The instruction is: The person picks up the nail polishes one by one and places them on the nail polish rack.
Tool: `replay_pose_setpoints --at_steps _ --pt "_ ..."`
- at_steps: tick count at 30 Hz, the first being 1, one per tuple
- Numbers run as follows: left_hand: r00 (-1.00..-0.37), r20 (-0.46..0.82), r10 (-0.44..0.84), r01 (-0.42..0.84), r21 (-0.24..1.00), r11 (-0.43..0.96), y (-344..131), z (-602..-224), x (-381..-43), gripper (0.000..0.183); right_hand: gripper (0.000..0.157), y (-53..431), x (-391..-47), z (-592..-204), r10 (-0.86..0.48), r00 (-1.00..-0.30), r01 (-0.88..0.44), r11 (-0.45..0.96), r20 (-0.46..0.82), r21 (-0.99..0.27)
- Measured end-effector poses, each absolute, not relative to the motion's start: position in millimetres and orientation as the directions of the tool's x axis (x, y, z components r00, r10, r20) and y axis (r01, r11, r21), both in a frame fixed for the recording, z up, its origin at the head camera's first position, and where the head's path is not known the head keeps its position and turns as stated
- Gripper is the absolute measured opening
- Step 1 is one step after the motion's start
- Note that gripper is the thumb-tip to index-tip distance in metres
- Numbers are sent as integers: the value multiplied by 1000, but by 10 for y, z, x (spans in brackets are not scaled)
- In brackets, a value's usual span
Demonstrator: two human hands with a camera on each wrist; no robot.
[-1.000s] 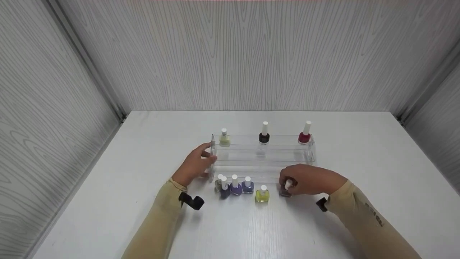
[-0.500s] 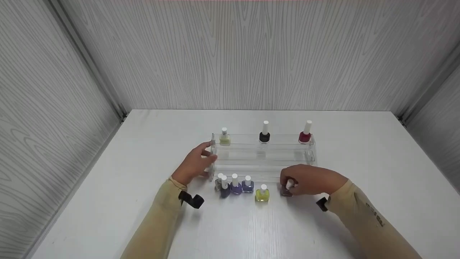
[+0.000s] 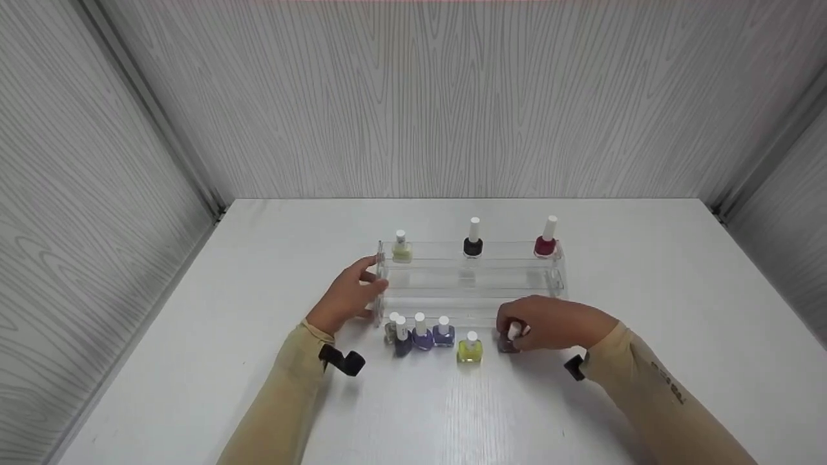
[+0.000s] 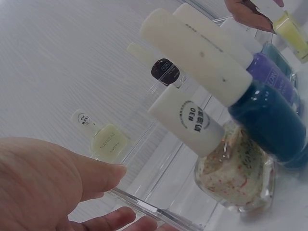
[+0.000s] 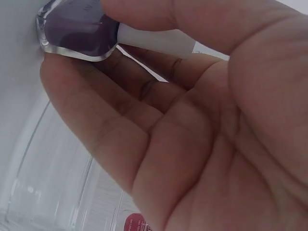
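My left hand (image 3: 349, 294) holds the left end of a clear acrylic stepped rack (image 3: 468, 300); in the left wrist view the thumb (image 4: 103, 175) lies over the panel's edge and the fingers sit on its other side. In front of the rack's right part, my right hand (image 3: 555, 321) pinches a dark purple nail polish bottle (image 3: 507, 342) with a white cap, low at the table. The right wrist view has this bottle (image 5: 79, 29) between thumb and fingers, its cap pointing toward the palm. Left of it stands a yellow nail polish bottle (image 3: 470, 351).
The top step bears a pale yellow bottle (image 3: 401, 250), a near-black one (image 3: 473, 247) and a red one (image 3: 544, 246). Along the rack's front left stand a glitter bottle (image 4: 236, 173), a dark blue one (image 4: 272, 125), a violet one (image 3: 422, 338) and a blue-violet one (image 3: 443, 335).
The right hand and the purple bottle have shifted very slightly left. The left hand stays on the rack's end, and the other bottles stand as before.
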State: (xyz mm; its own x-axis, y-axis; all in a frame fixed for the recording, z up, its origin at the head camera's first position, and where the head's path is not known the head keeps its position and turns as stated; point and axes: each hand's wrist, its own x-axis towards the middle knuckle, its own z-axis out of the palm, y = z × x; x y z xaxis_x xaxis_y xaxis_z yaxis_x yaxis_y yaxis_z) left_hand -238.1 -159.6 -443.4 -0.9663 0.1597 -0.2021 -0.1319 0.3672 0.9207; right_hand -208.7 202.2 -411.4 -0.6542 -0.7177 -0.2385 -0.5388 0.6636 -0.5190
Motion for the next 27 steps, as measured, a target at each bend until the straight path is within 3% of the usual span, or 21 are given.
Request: replay_pose_setpoints --at_steps 12,18,27 --pt "-965 -225 131 -149 890 430 -1581 -4447 -2405 64 16 1965 -2080 -4203 -724 -644 -548 661 -247 -512" --pt "-965 -206 161 -128 908 399 -1597 -4455 -2394 65 19 1984 -2118 -4210 -772 -624 -618 584 -124 -527" --pt "-970 -195 147 -121 905 407 -1593 -4445 -2407 63 22 2023 -2158 -4076 -732 -680 -571 498 37 -652"
